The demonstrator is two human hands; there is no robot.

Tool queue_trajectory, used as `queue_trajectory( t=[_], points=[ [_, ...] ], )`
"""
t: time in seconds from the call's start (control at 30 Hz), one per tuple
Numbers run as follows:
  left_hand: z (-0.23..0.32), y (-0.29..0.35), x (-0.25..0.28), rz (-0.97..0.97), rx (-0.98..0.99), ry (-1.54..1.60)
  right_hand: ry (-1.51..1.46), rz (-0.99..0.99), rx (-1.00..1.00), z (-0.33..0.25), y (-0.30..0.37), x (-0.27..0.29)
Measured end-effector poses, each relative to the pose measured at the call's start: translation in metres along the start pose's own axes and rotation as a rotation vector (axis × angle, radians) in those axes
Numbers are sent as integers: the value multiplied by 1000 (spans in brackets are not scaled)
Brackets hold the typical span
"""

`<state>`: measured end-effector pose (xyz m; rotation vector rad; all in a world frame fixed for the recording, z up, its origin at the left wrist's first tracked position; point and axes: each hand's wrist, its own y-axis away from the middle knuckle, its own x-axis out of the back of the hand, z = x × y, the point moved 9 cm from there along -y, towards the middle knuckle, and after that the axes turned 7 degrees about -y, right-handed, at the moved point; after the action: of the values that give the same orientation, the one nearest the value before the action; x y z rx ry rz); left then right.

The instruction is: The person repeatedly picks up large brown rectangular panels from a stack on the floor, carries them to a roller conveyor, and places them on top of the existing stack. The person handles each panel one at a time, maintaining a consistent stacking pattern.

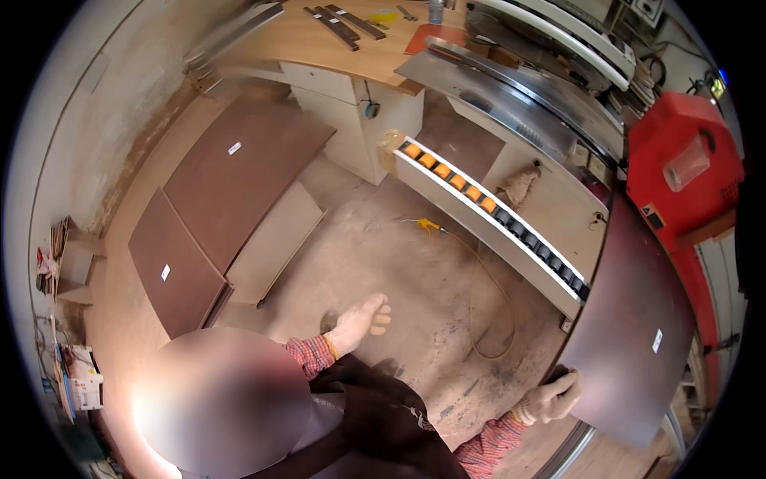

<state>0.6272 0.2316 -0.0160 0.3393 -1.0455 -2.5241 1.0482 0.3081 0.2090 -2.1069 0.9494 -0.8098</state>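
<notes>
My right hand (550, 397), in a pale knit glove, is at the near left edge of a dark brown panel (638, 319), with its fingers closed on that edge. The panel lies on the machine's bed at the right and bears a small white label. Out over the floor, away from any object, is my left hand (363, 323). It wears the same kind of glove, and its fingers are curled together with nothing visible in them.
A roller rail (487, 215) with orange and black rollers runs ahead. Stacked brown panels (231, 180) rest at the left. On the floor lie a yellow air gun (428, 226) and its hose. A wooden worktable (319, 52) stands behind; a red machine housing (686, 168) rises at right.
</notes>
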Motion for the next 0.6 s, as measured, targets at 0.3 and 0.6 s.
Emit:
queue_trajectory(
  t=[0.3, 0.6],
  points=[
    [-95, 27, 200, 455, -264, -834, 249, -194, -280, 139, -40, 59],
    [-181, 212, 525, 1320, 296, -463, 119, -743, 71, -5, 88, -64]
  ],
)
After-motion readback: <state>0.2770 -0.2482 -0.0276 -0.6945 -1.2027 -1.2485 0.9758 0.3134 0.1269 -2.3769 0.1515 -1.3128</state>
